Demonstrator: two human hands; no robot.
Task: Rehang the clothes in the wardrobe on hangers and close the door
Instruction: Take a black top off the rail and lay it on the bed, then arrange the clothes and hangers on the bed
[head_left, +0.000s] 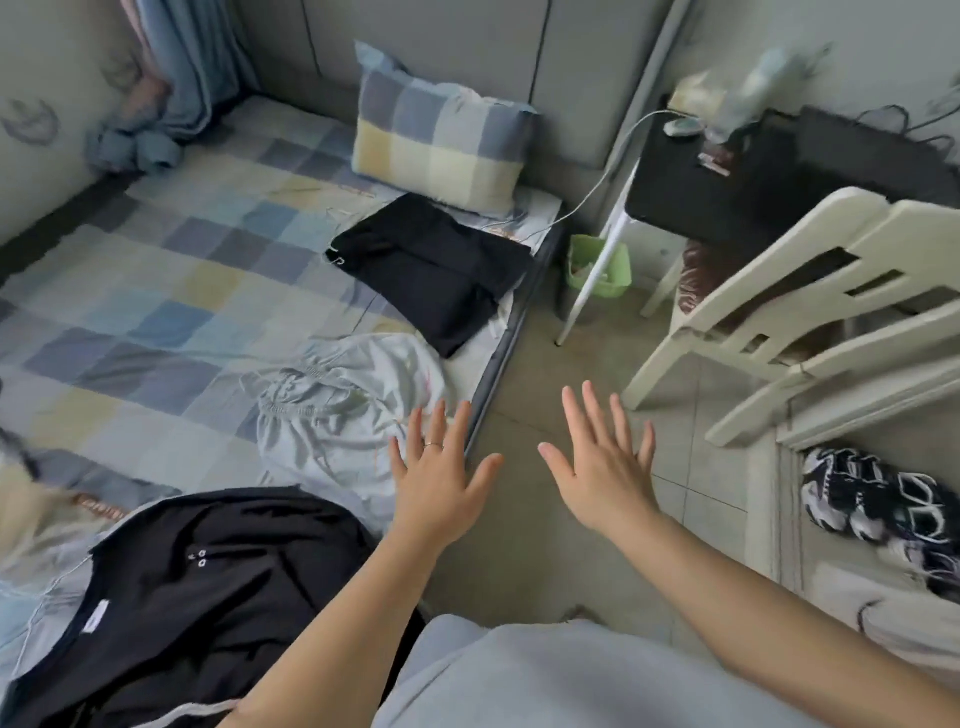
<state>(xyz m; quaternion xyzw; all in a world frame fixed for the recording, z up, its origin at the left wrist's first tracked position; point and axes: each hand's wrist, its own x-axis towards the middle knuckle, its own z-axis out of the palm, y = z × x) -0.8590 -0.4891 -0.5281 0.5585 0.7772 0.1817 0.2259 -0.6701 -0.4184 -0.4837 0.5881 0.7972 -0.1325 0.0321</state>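
My left hand (439, 470) and my right hand (605, 462) are held out side by side with fingers spread, holding nothing, over the bed's edge and the floor. A crumpled pale grey garment (337, 415) lies on the bed just left of my left hand. A black garment with white trim (208, 587) lies at the near left of the bed. A folded black garment (436, 270) with a wire hanger hook at its left end rests in front of the pillow. No wardrobe is in view.
The bed has a checked sheet (156, 291) and a checked pillow (441, 140). A cream chair (810, 317) stands at the right beside a black desk (727, 187). A green bin (597, 265) sits under it. Sneakers (883, 504) lie at the right.
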